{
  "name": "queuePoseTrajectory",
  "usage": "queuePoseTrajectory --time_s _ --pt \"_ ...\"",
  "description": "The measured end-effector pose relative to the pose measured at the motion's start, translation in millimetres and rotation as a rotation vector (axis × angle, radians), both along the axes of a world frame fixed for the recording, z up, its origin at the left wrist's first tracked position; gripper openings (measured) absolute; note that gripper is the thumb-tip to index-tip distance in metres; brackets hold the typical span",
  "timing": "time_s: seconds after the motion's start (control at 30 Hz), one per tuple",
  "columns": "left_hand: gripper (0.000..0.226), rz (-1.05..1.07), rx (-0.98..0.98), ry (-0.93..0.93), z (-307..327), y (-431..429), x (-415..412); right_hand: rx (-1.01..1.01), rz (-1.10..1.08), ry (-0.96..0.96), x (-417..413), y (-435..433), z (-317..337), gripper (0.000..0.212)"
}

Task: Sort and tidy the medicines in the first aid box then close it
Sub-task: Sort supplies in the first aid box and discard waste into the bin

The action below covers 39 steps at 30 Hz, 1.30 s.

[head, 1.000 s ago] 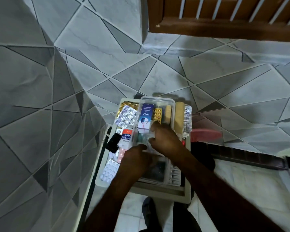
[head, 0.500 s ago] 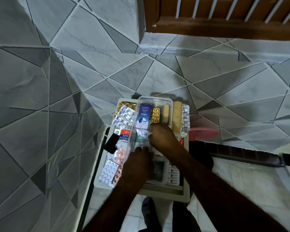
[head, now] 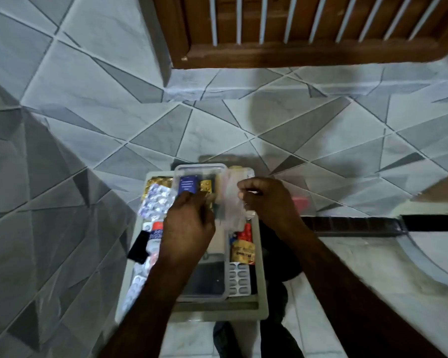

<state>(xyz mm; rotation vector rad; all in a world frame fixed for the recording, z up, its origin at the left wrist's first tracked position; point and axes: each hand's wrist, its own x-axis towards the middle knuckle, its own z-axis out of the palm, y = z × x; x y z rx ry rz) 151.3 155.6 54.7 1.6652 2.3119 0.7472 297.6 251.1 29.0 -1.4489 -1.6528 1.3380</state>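
Observation:
The first aid box [head: 261, 288], a pale grey tray, lies on a tiled ledge with a clear plastic inner tray [head: 202, 168] in it. A blue carton [head: 189, 183] and an orange blister strip [head: 207, 186] sit at the inner tray's far end. My left hand [head: 189, 228] hangs over the inner tray with its fingers curled down just below the blue carton; what they touch is hidden. My right hand [head: 267, 202] is raised at the box's far right and pinches a blurred clear plastic packet [head: 230, 202].
Silver blister packs [head: 157, 202], gold foil [head: 158, 182], a tape tube [head: 155, 236] and a black item [head: 139, 246] fill the box's left side. Red pills [head: 247, 232], a gold sachet [head: 242, 251] and a white blister [head: 239, 279] lie on its right. Tiled walls rise behind and to the left.
My right hand has lifted out of the inner tray toward the right with the clear packet. My left hand has moved forward toward the blue carton.

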Motion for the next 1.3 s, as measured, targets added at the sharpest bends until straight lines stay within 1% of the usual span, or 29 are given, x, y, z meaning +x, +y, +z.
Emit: queuePoseTrajectory --time_s 0.07,0.1,0.17,0.27,0.33,0.4,0.47,0.53,0.63,0.73,0.83,0.93,1.03,1.1,1.17,1.3 --pt "0.015 -0.065 0.068 0.017 -0.6 19.9 24.0 -0.037 -0.135 0.064 29.4 8.7 0.8 0.02" --pt "0.017 -0.09 0.09 0.022 -2.4 26.4 33.0 -0.047 -0.163 0.07 40.1 11.6 0.0 0.021" --pt "0.019 -0.157 0.134 0.049 -7.5 44.0 54.0 -0.046 -0.208 0.039 66.6 19.8 -4.2 0.023" --pt "0.021 -0.279 0.176 0.047 -22.6 71.4 84.4 -0.095 -0.259 -0.027 105.7 31.6 -18.1 0.03" --pt "0.021 -0.373 0.106 0.086 -34.2 91.7 105.4 -0.133 -0.277 -0.075 129.6 38.4 -30.5 0.036" --pt "0.022 -0.484 -0.036 0.156 -48.2 108.2 127.4 -0.185 -0.312 -0.061 149.8 43.7 -46.2 0.039" --pt "0.028 -0.545 -0.154 0.215 -65.0 119.5 143.2 -0.24 -0.343 -0.05 163.2 46.5 -61.5 0.04" --pt "0.031 -0.54 -0.288 0.152 -92.0 131.8 155.2 -0.278 -0.361 -0.073 174.5 51.7 -79.6 0.04" --pt "0.029 -0.532 -0.432 0.05 -136.6 145.0 165.9 -0.331 -0.367 -0.153 185.8 57.6 -107.8 0.039" --pt "0.027 -0.521 -0.564 0.06 -170.8 157.2 176.7 -0.37 -0.344 -0.222 194.0 68.2 -142.7 0.039" --pt "0.032 -0.427 -0.657 0.034 -210.1 168.7 181.9 -0.409 -0.321 -0.291 197.3 82.2 -180.0 0.042" --pt "0.032 -0.34 -0.728 0.01 -249.8 177.4 186.4 -0.457 -0.274 -0.354 197.9 97.4 -216.7 0.044" --pt "0.032 -0.252 -0.773 -0.057 -278.4 182.8 193.3 -0.462 -0.182 -0.431 196.5 107.7 -249.2 0.044" --pt "0.035 -0.222 -0.806 -0.143 -298.0 185.8 196.4 -0.498 -0.139 -0.44 195.0 109.8 -272.0 0.045" --pt "0.035 -0.207 -0.83 -0.185 -324.3 189.6 199.8 -0.547 -0.103 -0.449 193.6 111.6 -298.5 0.048" --pt "0.035 -0.158 -0.851 -0.213 -359.4 197.1 201.8 -0.61 -0.083 -0.432 188.3 113.1 -337.2 0.051"
